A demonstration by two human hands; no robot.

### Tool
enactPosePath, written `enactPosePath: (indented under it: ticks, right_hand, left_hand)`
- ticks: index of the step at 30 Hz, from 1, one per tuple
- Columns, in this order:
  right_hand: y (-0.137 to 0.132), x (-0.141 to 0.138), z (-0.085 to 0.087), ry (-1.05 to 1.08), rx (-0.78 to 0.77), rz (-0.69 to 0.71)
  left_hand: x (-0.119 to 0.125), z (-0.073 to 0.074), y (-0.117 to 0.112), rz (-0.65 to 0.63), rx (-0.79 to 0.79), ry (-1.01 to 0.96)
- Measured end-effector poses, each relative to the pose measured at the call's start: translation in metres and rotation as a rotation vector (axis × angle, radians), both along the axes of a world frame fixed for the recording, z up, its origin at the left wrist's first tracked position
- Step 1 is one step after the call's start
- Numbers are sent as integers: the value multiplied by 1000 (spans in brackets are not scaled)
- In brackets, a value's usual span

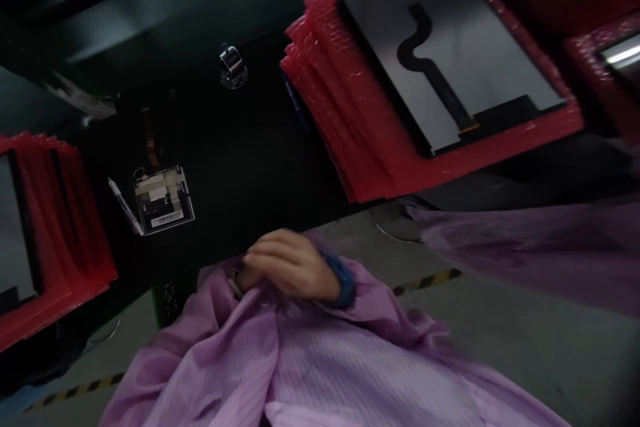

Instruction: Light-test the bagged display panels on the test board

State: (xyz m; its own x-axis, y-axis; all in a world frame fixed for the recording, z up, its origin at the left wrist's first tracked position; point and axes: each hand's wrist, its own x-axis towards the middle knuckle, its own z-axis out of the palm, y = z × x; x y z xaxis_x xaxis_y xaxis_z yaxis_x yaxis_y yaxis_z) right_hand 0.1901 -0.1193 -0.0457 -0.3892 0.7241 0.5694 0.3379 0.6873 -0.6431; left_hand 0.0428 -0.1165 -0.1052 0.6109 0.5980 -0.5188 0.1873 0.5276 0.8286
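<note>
My right hand (287, 265) lies at the middle of the view, with a blue cuff (344, 282) at its wrist. Its fingers are curled and pressed onto the purple smock sleeve (235, 340) of my other arm. A small band or watch-like piece (235, 285) shows under the fingertips. My left hand is hidden inside that sleeve. The black bench (240, 147) lies just beyond the hand.
A stack of red bubble-wrap bags (350, 133) carries a grey display panel (475, 40) with a black flex cable. Another red stack (60, 233) sits at the left. A small labelled circuit board (163, 200), a white pen (125, 208) and a metal piece (233, 67) lie between. More purple fabric (540, 253) hangs at the right.
</note>
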Motion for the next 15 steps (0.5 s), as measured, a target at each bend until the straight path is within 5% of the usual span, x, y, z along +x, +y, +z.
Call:
enactPosePath:
  ticks: [4,5,12,15]
  right_hand:
    - [11,79,9,-1,337,-1033]
    - [14,94,11,-55,330,-1148]
    - [29,121,19,-183,264,-1191]
    - [27,123,22,-234,263,-1177]
  left_hand:
    - [11,-4,0,-85,35,26]
    - [11,-2,1,-115,45,12]
    - [4,47,16,-357,249,-42]
    - [6,67,24,-304,302,-123]
